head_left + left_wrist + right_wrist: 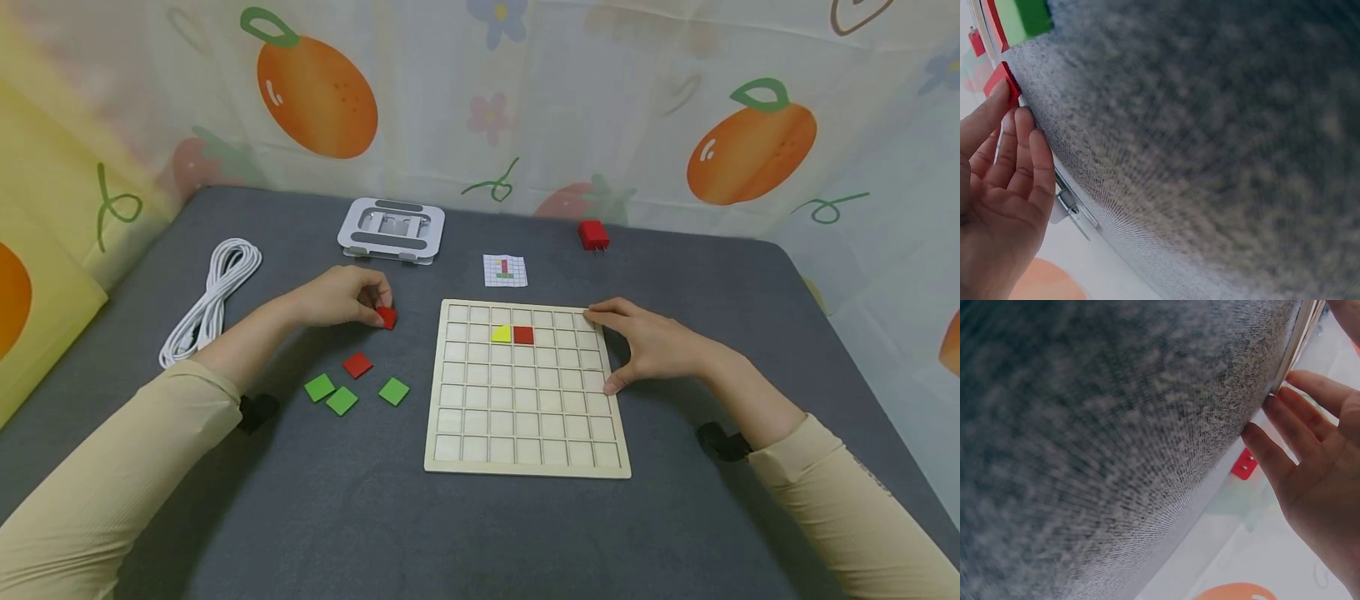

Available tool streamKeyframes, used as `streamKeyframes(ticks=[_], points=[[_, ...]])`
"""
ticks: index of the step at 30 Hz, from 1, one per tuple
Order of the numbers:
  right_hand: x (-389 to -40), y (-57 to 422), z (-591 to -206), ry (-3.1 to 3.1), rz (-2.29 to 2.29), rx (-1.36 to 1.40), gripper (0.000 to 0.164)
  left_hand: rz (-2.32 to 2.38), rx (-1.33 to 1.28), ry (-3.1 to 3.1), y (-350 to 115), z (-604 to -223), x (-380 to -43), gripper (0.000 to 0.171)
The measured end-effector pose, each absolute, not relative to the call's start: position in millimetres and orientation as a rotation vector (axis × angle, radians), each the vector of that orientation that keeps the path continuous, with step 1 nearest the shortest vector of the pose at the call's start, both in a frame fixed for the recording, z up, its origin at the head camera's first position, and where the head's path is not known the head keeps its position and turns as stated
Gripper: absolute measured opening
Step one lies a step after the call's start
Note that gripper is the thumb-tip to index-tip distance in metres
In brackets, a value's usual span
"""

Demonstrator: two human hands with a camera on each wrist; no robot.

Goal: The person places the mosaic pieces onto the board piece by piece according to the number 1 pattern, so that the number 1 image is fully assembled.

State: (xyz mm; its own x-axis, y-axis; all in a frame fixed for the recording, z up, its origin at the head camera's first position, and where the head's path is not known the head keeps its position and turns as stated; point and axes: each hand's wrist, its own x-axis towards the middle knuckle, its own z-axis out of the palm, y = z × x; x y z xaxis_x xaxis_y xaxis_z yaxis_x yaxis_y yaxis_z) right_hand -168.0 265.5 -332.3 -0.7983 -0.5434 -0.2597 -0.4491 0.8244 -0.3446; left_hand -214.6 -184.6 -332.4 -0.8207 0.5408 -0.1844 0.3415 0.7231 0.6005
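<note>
Between thumb and fingers, my left hand (pixel 339 296) pinches a red square tile (pixel 387 317), also seen in the left wrist view at the fingertips. A second red tile (pixel 357 364) and several green tiles (pixel 393 392) lie on the table below that hand. To their right is a wooden grid board (pixel 527 471). Near its top row, a yellow piece (pixel 501 334) with a cut corner sits beside a red tile (pixel 523 335) in neighbouring squares. My right hand (pixel 656 342) rests at the board's right edge, thumb and fingers spread along it.
A small card (pixel 506 271) printed with a coloured grid pattern lies behind the board. Farther back are a folded white and grey stand (pixel 392 231) and a red plug adapter (pixel 593 235). A coiled white cable (pixel 217 292) lies at left, beside my left forearm.
</note>
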Motion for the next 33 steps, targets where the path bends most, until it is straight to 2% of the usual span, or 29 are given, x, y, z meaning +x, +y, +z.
streamKeyframes(ticks=[7,33], points=[[-168,265,-332,2.662,-0.374,-0.755,0.112,0.789,0.712,2.617,-182,-330,-214,0.009],[-169,266,-333,2.664,-0.339,-0.753,0.113,0.890,0.876,2.544,-129,-327,-195,0.007]])
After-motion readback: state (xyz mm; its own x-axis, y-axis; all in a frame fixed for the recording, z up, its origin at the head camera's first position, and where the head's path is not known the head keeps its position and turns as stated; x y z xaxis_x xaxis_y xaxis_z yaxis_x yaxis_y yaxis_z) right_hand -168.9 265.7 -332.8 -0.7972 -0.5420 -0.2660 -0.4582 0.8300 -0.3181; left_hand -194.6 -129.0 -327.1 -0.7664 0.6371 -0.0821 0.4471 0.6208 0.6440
